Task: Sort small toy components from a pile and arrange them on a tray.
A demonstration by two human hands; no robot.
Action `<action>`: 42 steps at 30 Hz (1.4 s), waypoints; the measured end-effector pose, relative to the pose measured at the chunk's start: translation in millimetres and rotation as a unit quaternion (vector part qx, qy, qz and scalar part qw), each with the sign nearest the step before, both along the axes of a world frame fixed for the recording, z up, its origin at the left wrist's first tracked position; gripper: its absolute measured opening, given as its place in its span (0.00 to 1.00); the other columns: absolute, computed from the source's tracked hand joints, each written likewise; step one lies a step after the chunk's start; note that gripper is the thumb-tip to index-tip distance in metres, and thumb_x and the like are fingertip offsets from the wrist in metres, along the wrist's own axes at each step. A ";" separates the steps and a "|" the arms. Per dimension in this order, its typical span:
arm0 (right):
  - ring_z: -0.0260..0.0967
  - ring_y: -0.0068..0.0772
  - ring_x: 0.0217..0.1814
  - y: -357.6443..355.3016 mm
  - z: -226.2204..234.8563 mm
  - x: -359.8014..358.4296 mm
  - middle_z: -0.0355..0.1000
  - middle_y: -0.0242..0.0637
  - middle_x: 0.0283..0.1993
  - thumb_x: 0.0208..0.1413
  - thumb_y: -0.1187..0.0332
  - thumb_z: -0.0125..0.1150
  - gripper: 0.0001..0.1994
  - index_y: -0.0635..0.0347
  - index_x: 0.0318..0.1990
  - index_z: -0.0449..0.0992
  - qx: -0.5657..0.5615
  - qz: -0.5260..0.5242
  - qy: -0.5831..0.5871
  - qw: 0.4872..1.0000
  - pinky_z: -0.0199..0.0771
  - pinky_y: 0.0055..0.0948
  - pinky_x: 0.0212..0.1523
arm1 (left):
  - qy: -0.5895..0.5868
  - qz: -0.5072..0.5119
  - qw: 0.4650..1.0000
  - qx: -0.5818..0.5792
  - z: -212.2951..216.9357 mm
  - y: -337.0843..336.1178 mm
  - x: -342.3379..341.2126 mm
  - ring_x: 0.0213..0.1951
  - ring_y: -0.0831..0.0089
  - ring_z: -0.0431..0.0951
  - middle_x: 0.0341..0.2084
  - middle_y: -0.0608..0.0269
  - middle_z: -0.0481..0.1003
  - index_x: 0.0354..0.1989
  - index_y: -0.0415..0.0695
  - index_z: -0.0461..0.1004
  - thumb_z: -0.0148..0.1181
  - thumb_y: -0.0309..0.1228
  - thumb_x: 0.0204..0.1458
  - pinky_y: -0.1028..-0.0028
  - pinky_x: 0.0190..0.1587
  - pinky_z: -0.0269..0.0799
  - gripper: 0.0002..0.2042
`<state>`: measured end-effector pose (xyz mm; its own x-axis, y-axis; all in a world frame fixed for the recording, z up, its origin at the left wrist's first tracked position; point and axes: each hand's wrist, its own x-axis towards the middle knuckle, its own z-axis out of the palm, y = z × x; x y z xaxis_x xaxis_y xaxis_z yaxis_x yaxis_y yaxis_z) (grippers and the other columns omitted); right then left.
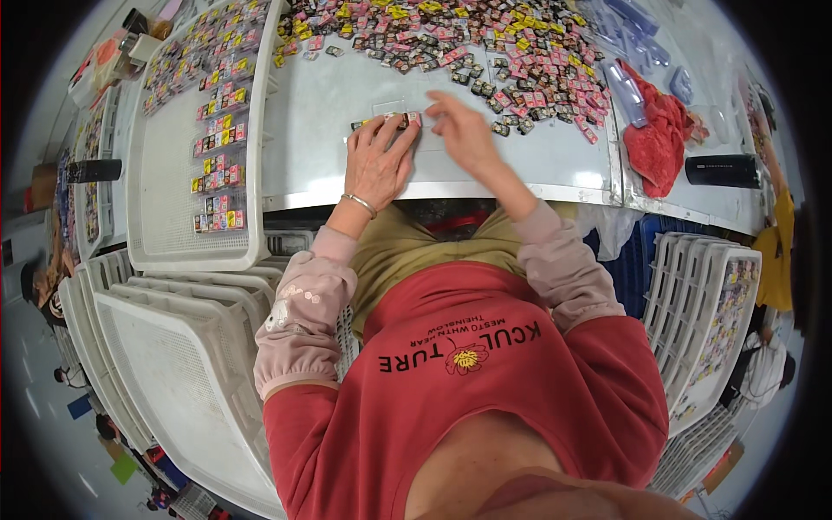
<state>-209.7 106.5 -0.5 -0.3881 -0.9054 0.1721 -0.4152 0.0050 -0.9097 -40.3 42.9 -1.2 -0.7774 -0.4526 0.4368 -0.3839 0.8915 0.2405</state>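
Observation:
My left hand (379, 160) lies over a short row of small pink, black and yellow packets (407, 120) on the light metal tabletop, its bent fingertips holding the row. A clear plastic edge (390, 107) shows just beyond the packets. To the right of this row is my right hand (465, 134), slightly blurred, with its index finger stretched out and nothing visible in it. A large spread of loose small packets (520, 74) in pink, black and yellow covers the far side of the table.
On the left, a white perforated tray (160, 208) holds several filled clear packs (221, 178). Stacked white trays (173, 347) stand below it. A red cloth (652, 147), clear-blue plastic pieces (637, 35) and a black cylinder (722, 171) lie at the right. More trays (702, 321) stand lower right.

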 end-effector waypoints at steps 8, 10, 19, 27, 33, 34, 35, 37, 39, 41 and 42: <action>0.71 0.20 0.37 47.6 27.3 -122.0 0.75 0.35 0.42 0.55 0.81 0.49 0.12 0.67 0.46 0.74 -0.138 -0.119 -0.083 0.980 0.70 0.17 0.40 | 0.003 0.005 1.000 0.013 -3.7 -0.4 -2.5 0.54 0.60 0.62 0.52 0.63 0.66 0.52 0.51 0.69 0.55 0.27 0.44 0.60 0.55 0.56 0.22; 0.71 0.20 0.37 58.1 35.4 -135.6 0.75 0.35 0.42 0.56 0.81 0.48 0.12 0.68 0.47 0.74 -0.133 -0.149 -0.094 0.975 0.70 0.17 0.41 | -0.005 0.006 1.000 0.017 0.5 0.4 -3.1 0.55 0.60 0.62 0.52 0.64 0.66 0.53 0.51 0.69 0.55 0.27 0.44 0.60 0.55 0.56 0.23; 0.75 0.28 0.35 20.2 31.0 -189.5 0.78 0.38 0.37 0.51 0.75 0.56 0.10 0.58 0.41 0.79 -0.017 -0.161 0.181 0.970 0.73 0.23 0.40 | -0.047 0.013 0.999 -0.006 2.9 0.3 -4.0 0.55 0.59 0.63 0.53 0.64 0.65 0.57 0.55 0.67 0.54 0.29 0.46 0.61 0.55 0.56 0.25; 0.75 0.43 0.37 -53.2 2.2 -229.6 0.77 0.42 0.36 0.47 0.66 0.61 0.11 0.57 0.38 0.80 0.133 -0.104 0.342 0.924 0.73 0.34 0.42 | -0.032 0.014 0.999 -0.006 6.0 3.1 -7.7 0.54 0.60 0.63 0.51 0.64 0.66 0.54 0.53 0.69 0.54 0.28 0.46 0.60 0.54 0.56 0.23; 0.74 0.41 0.35 -64.3 6.7 -218.3 0.76 0.42 0.32 0.46 0.63 0.63 0.14 0.56 0.41 0.78 0.150 -0.054 0.347 0.924 0.72 0.36 0.37 | -0.046 0.025 0.999 0.004 4.9 3.2 -2.6 0.55 0.60 0.63 0.52 0.65 0.65 0.55 0.56 0.68 0.54 0.28 0.45 0.61 0.54 0.56 0.24; 0.74 0.42 0.38 -64.1 7.5 -219.0 0.76 0.41 0.35 0.45 0.64 0.63 0.14 0.54 0.41 0.79 0.158 -0.052 0.341 0.925 0.73 0.37 0.41 | -0.045 0.028 0.999 0.005 4.8 3.8 -2.6 0.55 0.60 0.63 0.52 0.65 0.65 0.55 0.56 0.68 0.54 0.28 0.45 0.61 0.54 0.56 0.24; 0.74 0.43 0.42 -62.9 8.0 -219.8 0.76 0.41 0.37 0.43 0.64 0.63 0.14 0.52 0.41 0.79 0.167 -0.050 0.336 0.926 0.73 0.38 0.45 | -0.043 0.027 0.999 0.007 4.5 4.1 -2.5 0.55 0.60 0.63 0.52 0.65 0.65 0.55 0.56 0.68 0.54 0.28 0.45 0.61 0.54 0.56 0.24; 0.74 0.41 0.38 -59.2 2.7 -234.4 0.76 0.41 0.36 0.42 0.65 0.64 0.16 0.51 0.42 0.78 0.172 -0.053 0.341 0.923 0.74 0.35 0.42 | -0.039 0.026 0.999 0.011 5.6 3.0 -5.1 0.55 0.60 0.63 0.52 0.65 0.65 0.55 0.56 0.68 0.54 0.28 0.45 0.61 0.54 0.56 0.24; 0.73 0.32 0.33 -54.1 0.8 -232.8 0.76 0.39 0.32 0.44 0.66 0.65 0.13 0.60 0.39 0.77 0.099 -0.046 0.284 0.953 0.72 0.31 0.36 | -0.038 0.017 0.999 0.006 5.5 2.5 -6.3 0.54 0.61 0.63 0.52 0.65 0.65 0.55 0.56 0.68 0.54 0.27 0.45 0.61 0.53 0.56 0.25; 0.73 0.27 0.34 -49.4 24.1 -194.3 0.76 0.36 0.34 0.48 0.68 0.62 0.14 0.63 0.43 0.76 0.119 0.005 0.151 0.981 0.72 0.25 0.35 | -0.034 0.038 0.998 0.021 7.4 3.1 0.5 0.53 0.61 0.64 0.51 0.65 0.66 0.55 0.57 0.68 0.53 0.27 0.45 0.61 0.52 0.57 0.25; 0.73 0.26 0.34 -42.1 35.0 -175.9 0.76 0.34 0.35 0.50 0.71 0.61 0.14 0.64 0.45 0.74 0.115 0.042 -0.015 0.992 0.71 0.22 0.35 | -0.031 0.034 0.999 0.016 7.8 2.8 0.5 0.53 0.61 0.64 0.51 0.65 0.66 0.55 0.57 0.68 0.53 0.27 0.45 0.62 0.52 0.57 0.25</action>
